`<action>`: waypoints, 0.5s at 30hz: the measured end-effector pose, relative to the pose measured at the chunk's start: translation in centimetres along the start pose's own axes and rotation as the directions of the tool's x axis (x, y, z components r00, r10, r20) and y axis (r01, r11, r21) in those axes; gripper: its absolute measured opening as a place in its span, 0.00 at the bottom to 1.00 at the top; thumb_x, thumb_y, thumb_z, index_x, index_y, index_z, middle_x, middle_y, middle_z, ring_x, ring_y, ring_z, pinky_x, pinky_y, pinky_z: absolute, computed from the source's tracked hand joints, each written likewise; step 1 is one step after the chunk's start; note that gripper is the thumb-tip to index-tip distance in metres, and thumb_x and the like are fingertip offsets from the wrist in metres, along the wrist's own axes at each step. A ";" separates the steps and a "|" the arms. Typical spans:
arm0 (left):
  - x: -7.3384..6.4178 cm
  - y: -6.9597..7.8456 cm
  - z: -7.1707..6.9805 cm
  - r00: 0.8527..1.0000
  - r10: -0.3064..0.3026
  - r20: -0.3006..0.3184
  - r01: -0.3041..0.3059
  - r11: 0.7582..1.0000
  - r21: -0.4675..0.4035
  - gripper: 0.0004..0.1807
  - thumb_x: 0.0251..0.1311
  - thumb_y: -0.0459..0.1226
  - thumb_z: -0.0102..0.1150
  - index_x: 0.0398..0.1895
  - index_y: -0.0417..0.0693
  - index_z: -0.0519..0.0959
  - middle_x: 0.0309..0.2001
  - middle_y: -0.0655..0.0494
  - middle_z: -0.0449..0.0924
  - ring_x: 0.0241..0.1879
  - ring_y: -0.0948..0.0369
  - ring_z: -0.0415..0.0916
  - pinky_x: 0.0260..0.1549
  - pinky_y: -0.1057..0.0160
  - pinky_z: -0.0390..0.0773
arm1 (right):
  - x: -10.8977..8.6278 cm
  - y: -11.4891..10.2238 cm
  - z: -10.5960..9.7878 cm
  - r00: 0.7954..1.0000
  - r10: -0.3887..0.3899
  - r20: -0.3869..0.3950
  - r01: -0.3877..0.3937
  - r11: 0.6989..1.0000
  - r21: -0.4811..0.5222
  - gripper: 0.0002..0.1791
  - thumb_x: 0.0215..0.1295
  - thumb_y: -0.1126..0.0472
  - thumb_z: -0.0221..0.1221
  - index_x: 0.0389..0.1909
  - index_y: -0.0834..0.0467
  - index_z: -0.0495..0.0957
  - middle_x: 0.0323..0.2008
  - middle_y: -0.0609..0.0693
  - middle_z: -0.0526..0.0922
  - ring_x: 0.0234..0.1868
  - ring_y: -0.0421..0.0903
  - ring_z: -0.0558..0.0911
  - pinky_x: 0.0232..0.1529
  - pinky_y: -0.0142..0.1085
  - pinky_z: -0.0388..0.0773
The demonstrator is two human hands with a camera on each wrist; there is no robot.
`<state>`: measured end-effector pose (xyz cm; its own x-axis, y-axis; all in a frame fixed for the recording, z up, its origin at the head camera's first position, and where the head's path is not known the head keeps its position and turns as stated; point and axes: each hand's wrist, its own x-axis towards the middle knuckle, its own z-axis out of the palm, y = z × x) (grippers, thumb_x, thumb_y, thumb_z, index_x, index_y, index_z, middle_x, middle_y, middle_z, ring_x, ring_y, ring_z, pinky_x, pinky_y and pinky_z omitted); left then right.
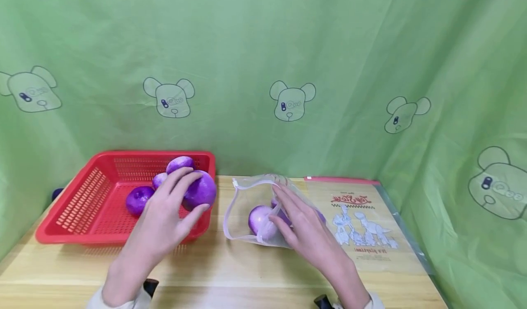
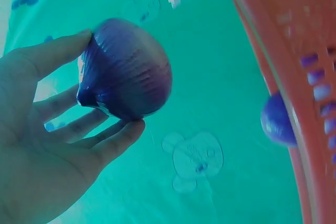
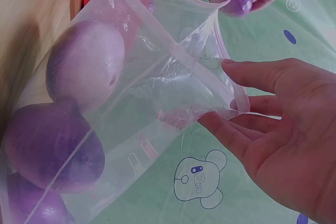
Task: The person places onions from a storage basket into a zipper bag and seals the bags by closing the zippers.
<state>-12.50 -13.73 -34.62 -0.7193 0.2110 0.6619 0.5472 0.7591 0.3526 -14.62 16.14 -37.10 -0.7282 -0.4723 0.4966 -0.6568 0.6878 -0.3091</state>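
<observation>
My left hand [image 1: 164,215] grips a purple onion [image 1: 200,191] above the right rim of the red basket [image 1: 103,229]. The left wrist view has this onion [image 2: 128,72] pinched between thumb and fingertips, its pointed end towards the palm. Several more onions, one of them a dark purple onion [image 1: 139,200], lie inside the basket. With my right hand [image 1: 310,231] I pinch the edge of a clear zip bag [image 1: 243,199], whose mouth gapes towards the basket. Inside the bag, a pale purple onion [image 3: 86,64] and a darker onion [image 3: 55,148] rest near its bottom.
A flat printed zip bag [image 1: 362,222] with a red slider strip lies at the right of the wooden table [image 1: 214,281]. Behind and at both sides hangs a green curtain [image 1: 247,39] with bear-head drawings. A dark object [image 1: 56,193] shows beyond the basket's left side.
</observation>
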 end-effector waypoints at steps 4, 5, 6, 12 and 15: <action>-0.1 0.9 0.9 0.999 0.046 0.018 -0.046 0.999 -0.018 0.32 0.51 0.38 0.76 0.60 0.46 0.76 0.63 0.46 0.71 0.60 0.50 0.73 0.57 0.48 0.77 | 0.0 0.0 -0.1 1.000 0.002 0.002 -0.002 1.000 -0.002 0.35 0.67 0.56 0.64 0.72 0.61 0.64 0.72 0.57 0.66 0.71 0.53 0.66 0.68 0.47 0.65; -0.2 1.1 1.2 0.998 0.057 0.025 -0.056 0.998 -0.028 0.31 0.51 0.38 0.76 0.60 0.46 0.76 0.63 0.47 0.71 0.61 0.50 0.72 0.57 0.49 0.77 | 0.0 0.0 -0.1 1.000 0.002 0.002 -0.002 1.000 -0.003 0.36 0.67 0.56 0.64 0.72 0.61 0.64 0.72 0.57 0.66 0.71 0.53 0.66 0.68 0.47 0.65; -0.2 1.3 1.4 0.997 0.065 0.031 -0.064 0.997 -0.031 0.31 0.51 0.38 0.76 0.60 0.47 0.76 0.63 0.46 0.71 0.61 0.50 0.72 0.56 0.49 0.77 | 0.0 0.0 -0.1 1.000 0.002 0.002 -0.002 1.000 -0.003 0.36 0.67 0.56 0.64 0.72 0.61 0.64 0.72 0.57 0.66 0.71 0.53 0.66 0.68 0.47 0.65; -0.6 2.4 2.4 0.994 0.097 0.054 -0.095 0.995 -0.041 0.32 0.52 0.39 0.76 0.62 0.50 0.76 0.63 0.50 0.71 0.58 0.55 0.75 0.54 0.54 0.79 | 0.0 -0.1 -0.2 1.000 0.005 0.005 -0.005 1.000 0.003 0.36 0.68 0.56 0.63 0.73 0.60 0.63 0.72 0.55 0.65 0.72 0.53 0.66 0.69 0.47 0.65; -0.7 2.7 2.8 0.992 0.105 0.067 -0.103 0.994 -0.043 0.32 0.53 0.40 0.75 0.63 0.52 0.75 0.64 0.52 0.71 0.58 0.56 0.75 0.54 0.56 0.80 | 0.0 -0.2 -0.2 1.000 0.004 0.004 -0.004 1.000 0.005 0.36 0.67 0.56 0.63 0.73 0.60 0.63 0.72 0.56 0.64 0.71 0.53 0.66 0.68 0.47 0.65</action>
<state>-11.74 -10.05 -35.99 -0.6846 0.3303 0.6498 0.6359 0.7063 0.3110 -14.46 16.17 -36.86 -0.7314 -0.4717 0.4926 -0.6550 0.6870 -0.3147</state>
